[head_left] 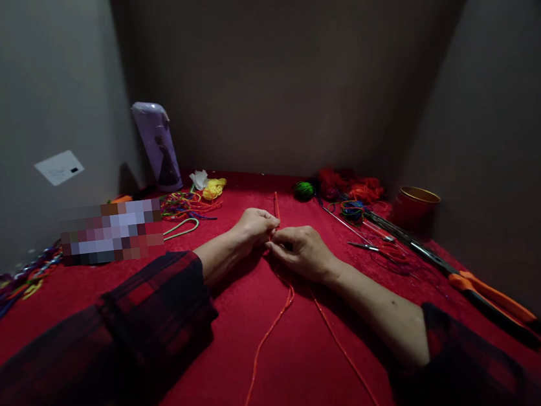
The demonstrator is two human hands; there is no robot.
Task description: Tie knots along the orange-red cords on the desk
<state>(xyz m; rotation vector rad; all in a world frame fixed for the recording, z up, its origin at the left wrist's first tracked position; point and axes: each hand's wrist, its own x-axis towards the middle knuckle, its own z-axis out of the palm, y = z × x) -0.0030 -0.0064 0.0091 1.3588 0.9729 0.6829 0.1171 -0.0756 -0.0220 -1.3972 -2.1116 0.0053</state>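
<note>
My left hand [252, 228] and my right hand [302, 252] meet at the middle of a red cloth-covered table [244, 310]. Both pinch a thin red-orange cord [266, 337] between closed fingers. One end of the cord sticks up past my left fingers toward the back. Two long strands trail from my hands toward the table's near edge. My dark plaid sleeves cover both forearms.
Orange-handled long shears [486, 292] and small scissors [371, 248] lie at right beside a red cup [415, 206]. Green yarn ball [304, 190], red yarn [357, 188], coloured cords [187, 206] and a purple bottle [159, 147] sit at the back. More cords [11, 285] lie at far left.
</note>
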